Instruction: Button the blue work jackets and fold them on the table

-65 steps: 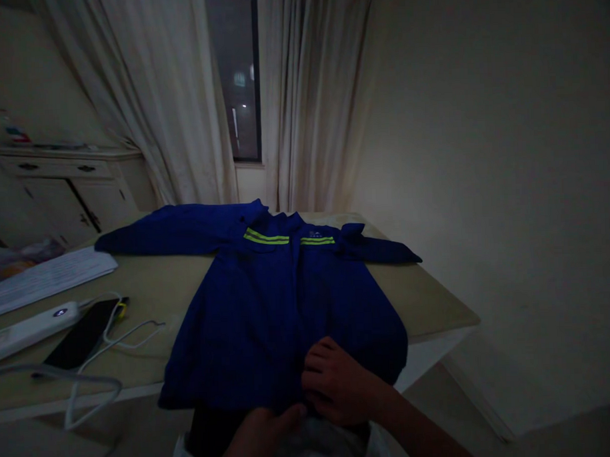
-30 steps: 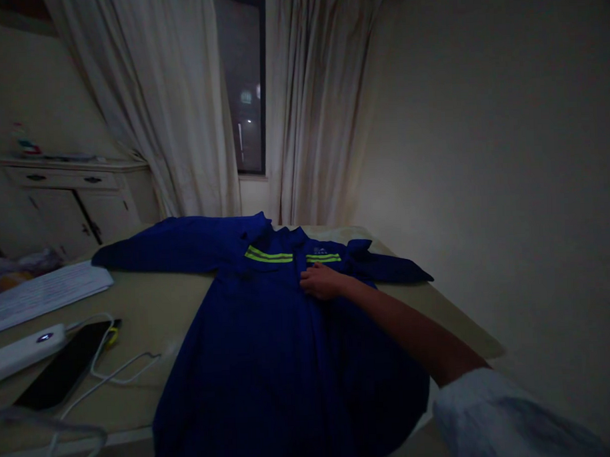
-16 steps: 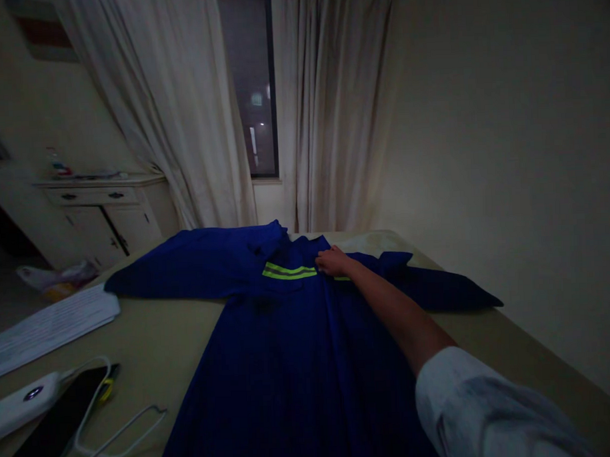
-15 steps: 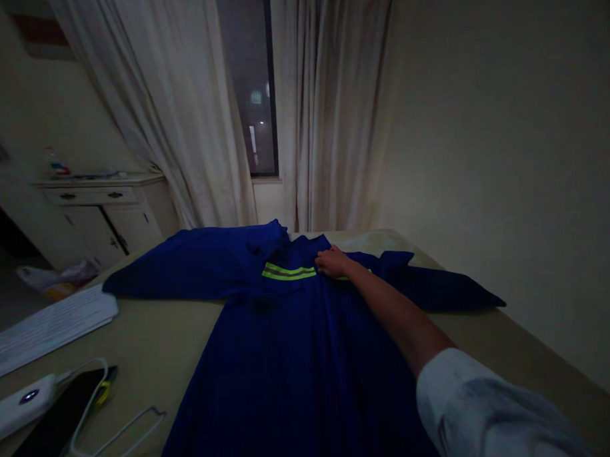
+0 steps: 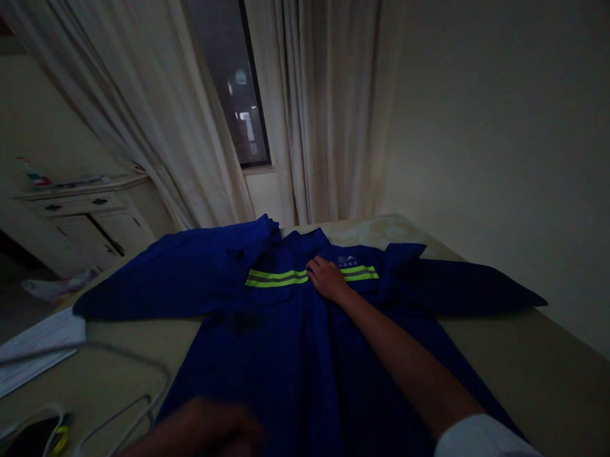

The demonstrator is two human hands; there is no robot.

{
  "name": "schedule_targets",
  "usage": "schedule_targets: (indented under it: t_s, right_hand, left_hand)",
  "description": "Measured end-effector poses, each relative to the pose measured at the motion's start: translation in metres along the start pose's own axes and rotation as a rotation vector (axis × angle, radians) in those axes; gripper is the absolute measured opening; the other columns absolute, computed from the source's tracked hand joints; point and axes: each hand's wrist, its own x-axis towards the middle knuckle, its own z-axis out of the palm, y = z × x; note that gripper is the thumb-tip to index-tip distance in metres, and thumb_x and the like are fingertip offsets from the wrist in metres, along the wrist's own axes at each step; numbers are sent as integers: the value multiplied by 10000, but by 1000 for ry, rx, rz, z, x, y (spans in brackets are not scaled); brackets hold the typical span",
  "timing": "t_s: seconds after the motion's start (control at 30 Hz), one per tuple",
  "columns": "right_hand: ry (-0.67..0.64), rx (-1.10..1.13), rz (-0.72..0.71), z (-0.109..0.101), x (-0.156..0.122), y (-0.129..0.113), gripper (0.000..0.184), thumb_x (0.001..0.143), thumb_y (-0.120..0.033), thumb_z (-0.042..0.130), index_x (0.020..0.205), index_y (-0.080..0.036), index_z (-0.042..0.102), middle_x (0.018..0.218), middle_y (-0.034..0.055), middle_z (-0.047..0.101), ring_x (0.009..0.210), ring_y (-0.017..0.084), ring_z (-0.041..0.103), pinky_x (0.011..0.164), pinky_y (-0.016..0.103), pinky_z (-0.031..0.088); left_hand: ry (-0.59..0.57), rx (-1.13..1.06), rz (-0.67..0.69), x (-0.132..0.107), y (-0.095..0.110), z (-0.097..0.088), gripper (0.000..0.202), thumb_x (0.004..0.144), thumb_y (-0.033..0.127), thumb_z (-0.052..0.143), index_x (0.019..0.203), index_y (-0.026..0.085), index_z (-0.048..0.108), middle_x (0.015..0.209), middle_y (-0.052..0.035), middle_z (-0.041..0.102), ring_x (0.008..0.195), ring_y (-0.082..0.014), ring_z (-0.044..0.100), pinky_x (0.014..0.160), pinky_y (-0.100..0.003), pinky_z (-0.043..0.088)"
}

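Note:
A blue work jacket (image 5: 270, 363) with yellow-green reflective stripes (image 5: 274, 277) lies spread face up on a beige table (image 5: 519, 354), sleeves out to both sides. My right hand (image 5: 327, 279) rests on the chest between the two stripes, fingers laid flat on the cloth and holding nothing. My left hand (image 5: 207, 437) shows at the bottom edge over the jacket's lower left part. It is dark and smeared by motion, so its fingers cannot be read. A white wire hanger (image 5: 157, 367) arcs just to its left; whether the hand touches it I cannot tell.
On the table's left lie a stack of papers (image 5: 29, 345) and a dark phone (image 5: 27, 446) with a cable. A white cabinet (image 5: 79, 213) stands at the back left. Pale curtains (image 5: 321, 121) frame a dark window (image 5: 235, 91). A plain wall runs along the right.
My right hand slid from the jacket's hem up to the chest stripes. The view moved closer over the table. My left hand came back into view at the bottom, and the hanger now looks raised.

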Motion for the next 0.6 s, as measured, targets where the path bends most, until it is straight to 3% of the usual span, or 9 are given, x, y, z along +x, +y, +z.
schedule_targets:
  t_s: [0.1,0.13,0.2,0.33,0.4,0.5,0.6]
  right_hand:
    - [-23,-45,-48,-3,-5,-8,255,1088,-297,425,1213,-179,614,1233,140,632,1108,252,604,938,369,443]
    - [-29,-45,-56,-3,-7,-13,267,1085,-322,435,1218,-177,616,1220,144,637,1102,258,603,932,377,453]
    - [-44,-38,-50,-1,-11,-23,305,1076,-377,460,1241,-179,623,1224,153,638,1115,278,594,924,403,473]
    - [-9,-47,-24,7,-20,-42,281,1059,-284,463,1250,-179,641,1229,166,636,1131,301,569,908,455,499]
    - [24,-46,-33,8,-22,-46,266,1049,-232,456,1224,-168,647,1194,159,640,1097,298,574,878,454,515]
    - [40,-47,-36,7,-24,-46,237,1037,-211,460,1159,-151,654,1157,157,639,1065,300,583,845,449,535]
    - [33,-42,-25,8,-23,-46,214,1023,-201,473,1127,-146,651,1142,166,636,1057,298,589,835,447,547]
  left_hand:
    - [-33,50,139,92,38,10,344,828,514,754,1015,231,812,951,-46,786,919,-255,729,773,-307,566]
    - [-44,128,261,128,50,17,357,845,493,727,1030,199,805,926,-65,786,863,-246,728,765,-307,564]
    - [89,181,452,198,66,35,379,911,420,615,1124,144,762,981,-99,789,862,-239,728,794,-321,569]
    - [342,394,460,308,67,64,383,960,247,516,1272,88,671,1271,-178,731,1167,-270,692,1043,-377,514]
    - [392,576,405,343,59,68,427,970,199,493,1366,84,602,1420,-206,644,1325,-289,608,1137,-402,445]
    - [406,775,339,375,48,62,515,1000,241,480,1489,80,472,1581,-255,470,1443,-350,490,1176,-494,387]
    - [393,792,187,392,48,49,612,976,372,579,1517,123,438,1546,-273,502,1414,-442,491,1113,-628,392]
